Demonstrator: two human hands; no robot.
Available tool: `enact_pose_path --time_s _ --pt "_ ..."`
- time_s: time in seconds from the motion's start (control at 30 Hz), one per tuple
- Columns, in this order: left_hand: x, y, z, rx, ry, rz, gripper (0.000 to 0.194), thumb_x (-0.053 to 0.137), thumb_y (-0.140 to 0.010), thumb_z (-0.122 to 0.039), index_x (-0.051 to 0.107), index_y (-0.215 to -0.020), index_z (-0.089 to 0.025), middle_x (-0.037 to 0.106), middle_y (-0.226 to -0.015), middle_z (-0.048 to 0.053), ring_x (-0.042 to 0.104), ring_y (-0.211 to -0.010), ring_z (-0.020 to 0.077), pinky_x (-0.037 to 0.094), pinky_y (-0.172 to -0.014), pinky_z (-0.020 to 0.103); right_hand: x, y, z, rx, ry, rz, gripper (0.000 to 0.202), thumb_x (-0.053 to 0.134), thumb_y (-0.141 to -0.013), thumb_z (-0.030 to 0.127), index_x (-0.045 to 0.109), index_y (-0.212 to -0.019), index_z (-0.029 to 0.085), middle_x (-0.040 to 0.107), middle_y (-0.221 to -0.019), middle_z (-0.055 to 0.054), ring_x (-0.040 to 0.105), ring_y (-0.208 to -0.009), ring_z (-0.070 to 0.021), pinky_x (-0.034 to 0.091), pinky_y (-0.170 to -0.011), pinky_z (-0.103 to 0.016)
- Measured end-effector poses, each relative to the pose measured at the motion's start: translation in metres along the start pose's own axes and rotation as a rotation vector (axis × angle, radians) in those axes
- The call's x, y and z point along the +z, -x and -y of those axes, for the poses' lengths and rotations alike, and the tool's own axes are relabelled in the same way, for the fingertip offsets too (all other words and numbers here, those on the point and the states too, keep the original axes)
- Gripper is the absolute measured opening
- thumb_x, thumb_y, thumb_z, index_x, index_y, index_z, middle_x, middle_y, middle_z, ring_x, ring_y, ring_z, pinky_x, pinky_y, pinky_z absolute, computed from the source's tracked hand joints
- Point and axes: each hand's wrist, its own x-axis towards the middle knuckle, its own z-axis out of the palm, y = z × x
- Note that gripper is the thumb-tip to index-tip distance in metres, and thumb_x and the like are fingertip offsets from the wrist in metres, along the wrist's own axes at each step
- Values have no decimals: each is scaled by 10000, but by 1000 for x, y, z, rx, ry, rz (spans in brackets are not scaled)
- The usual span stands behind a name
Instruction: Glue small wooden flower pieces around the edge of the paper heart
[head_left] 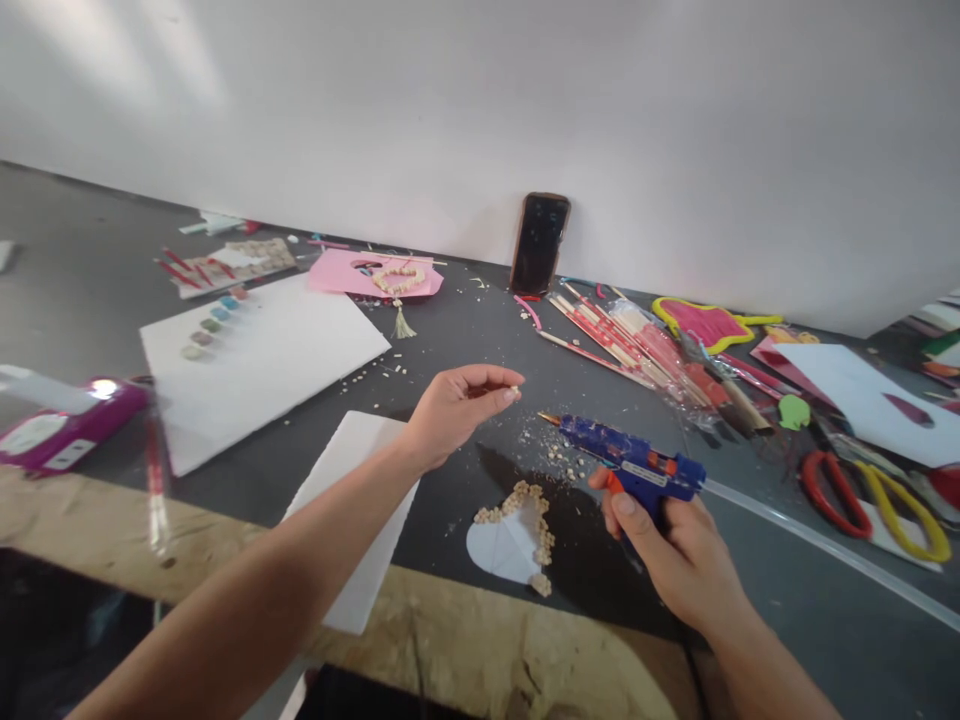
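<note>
The white cutout (498,548) lay nearer you than the glue gun (630,455), which your right hand (675,550) gripped; your left hand (450,415) pinched a tiny piece (516,391). Swinging the nozzle (550,418) leftward could have burned those fingers.

- Light streaks on wall (360,110), far left of glue gun (630,458)
- Dark shadow on tabletop (461,338) below glue gun
- Stretched, blurred edges far right of glue gun
</note>
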Motion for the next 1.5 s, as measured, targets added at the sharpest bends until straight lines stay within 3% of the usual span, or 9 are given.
enact_pose_path --time_s 0.5,0.73,0.93,1.1,1.37,1.5 --pt "1 2 -3 -20 -87 49 193 668 -757 -312 704 -910 -199 700 -885 35 610 -802 135 470 -772 280 -5 -1 -9 -32 57 20 320 426 -917 437 602 -1041 200 611 -720 -12 580 -662 -156 462 -643 -285" --pt "-4 -1 -1 -5 -106 -40 219 669 -747 -325 701 -930 -208 689 -857 30 601 -738 131 478 -730 284 -7 -4 -1 -55 49 -16 311 434 -912 432 597 -1020 191 601 -673 -4 570 -613 -146 461 -602 -275" --pt "-13 -7 2 65 -327 -83 155 631 -749 -294 723 -866 -253 697 -799 15 595 -663 150 463 -647 282 -7 -5 -1 -53 68 -39 318 438 -906 442 612 -992 190 610 -666 -9 580 -609 -150 467 -600 -275" --pt "-21 -10 4 180 -598 -108 164 628 -707 -212 753 -774 -294 713 -809 22 595 -781 217 445 -721 321 -6 -4 -6 -36 79 -11 332 430 -911 448 602 -1024 187 619 -694 -18 579 -629 -151 466 -611 -278" --pt "-20 -10 3 228 -566 -75 179 623 -671 -176 746 -720 -296 707 -740 25 575 -834 253 422 -811 366 -6 -6 -7 -31 66 -11 308 431 -915 447 591 -996 196 608 -700 -20 574 -638 -157 462 -640 -290" --pt "-20 -11 3 250 -714 -62 208 584 -708 -160 747 -736 -287 717 -757 30 587 -814 248 424 -818 385 -5 -6 -7 -25 71 -3 318 434 -911 457 593 -998 197 622 -732 -30 580 -652 -162 466 -633 -289"
